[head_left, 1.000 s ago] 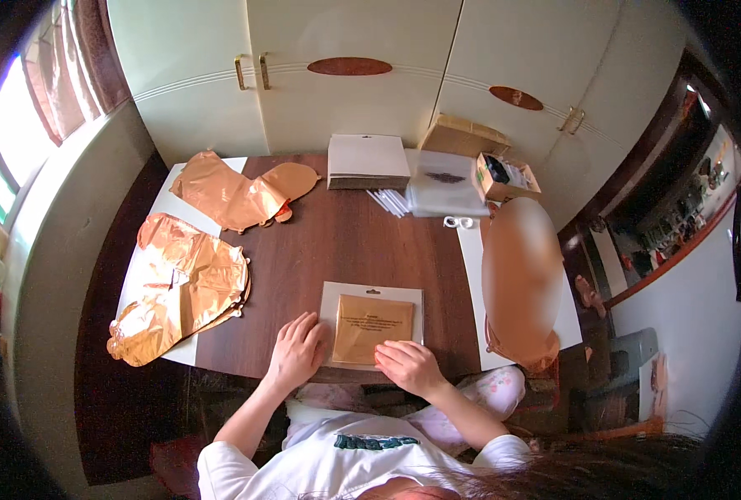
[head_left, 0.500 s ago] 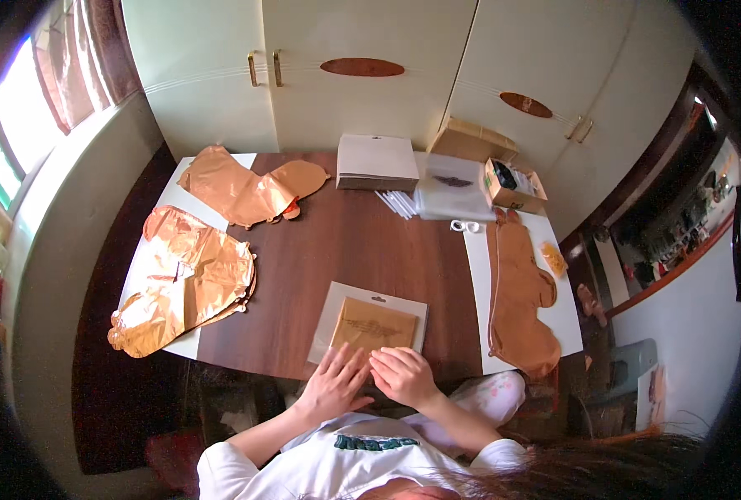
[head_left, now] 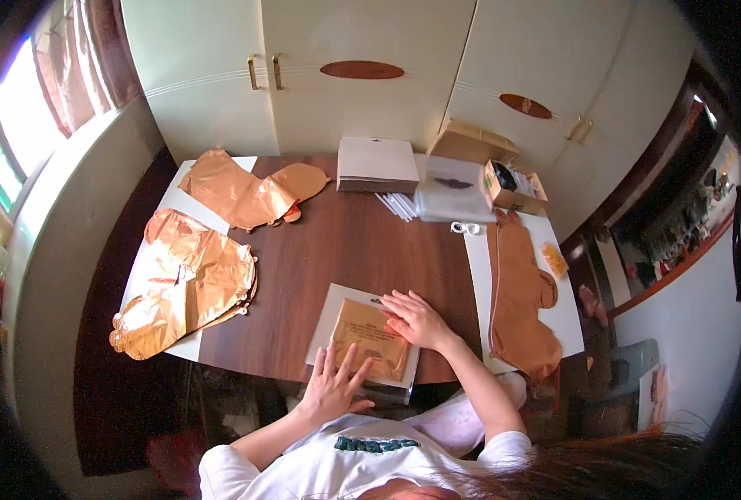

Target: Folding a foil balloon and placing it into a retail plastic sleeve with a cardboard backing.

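Note:
A folded gold foil square (head_left: 360, 323) with small dark print lies on a white card with a hang hole (head_left: 324, 323), inside what looks like a clear plastic sleeve, at the table's near edge. My left hand (head_left: 337, 385) rests on its lower left part, fingers spread. Across the upper right corner lies my right hand (head_left: 419, 320), fingers stretched out flat and holding nothing; it covers part of the card and foil.
Flat gold foil balloons (head_left: 189, 279) pile up at the left, with another foil balloon (head_left: 245, 192) behind. At the back stand a stack of white cards (head_left: 377, 162), white straws (head_left: 398, 207), clear sleeves (head_left: 454, 187) and an open box (head_left: 516, 190). A brown foil balloon (head_left: 520, 292) lies right, by a yellow packet (head_left: 553, 259).
My right hand has moved from the package's near edge up to its far right corner and flattened out. The package has shifted slightly and its foil print shows more. My left hand stays nearly in place.

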The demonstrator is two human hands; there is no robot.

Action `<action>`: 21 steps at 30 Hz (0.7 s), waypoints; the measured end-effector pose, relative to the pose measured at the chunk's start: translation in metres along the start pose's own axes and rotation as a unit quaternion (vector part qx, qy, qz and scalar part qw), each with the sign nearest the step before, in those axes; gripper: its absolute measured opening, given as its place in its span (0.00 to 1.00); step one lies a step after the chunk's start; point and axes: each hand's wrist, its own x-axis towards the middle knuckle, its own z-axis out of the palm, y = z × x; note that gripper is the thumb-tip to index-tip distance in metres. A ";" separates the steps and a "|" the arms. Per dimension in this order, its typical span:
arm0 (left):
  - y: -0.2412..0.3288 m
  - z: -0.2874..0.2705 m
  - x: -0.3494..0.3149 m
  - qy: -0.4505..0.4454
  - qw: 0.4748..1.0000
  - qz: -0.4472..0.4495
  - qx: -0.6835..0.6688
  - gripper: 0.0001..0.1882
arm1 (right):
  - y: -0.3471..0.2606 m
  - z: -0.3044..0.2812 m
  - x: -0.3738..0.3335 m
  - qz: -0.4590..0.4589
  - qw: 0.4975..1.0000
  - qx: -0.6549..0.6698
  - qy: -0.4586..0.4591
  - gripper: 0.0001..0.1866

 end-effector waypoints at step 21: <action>0.028 0.007 -0.018 0.013 0.993 -0.119 -0.011 0.46 | -0.016 0.008 0.001 0.032 0.998 -0.063 -0.002 0.25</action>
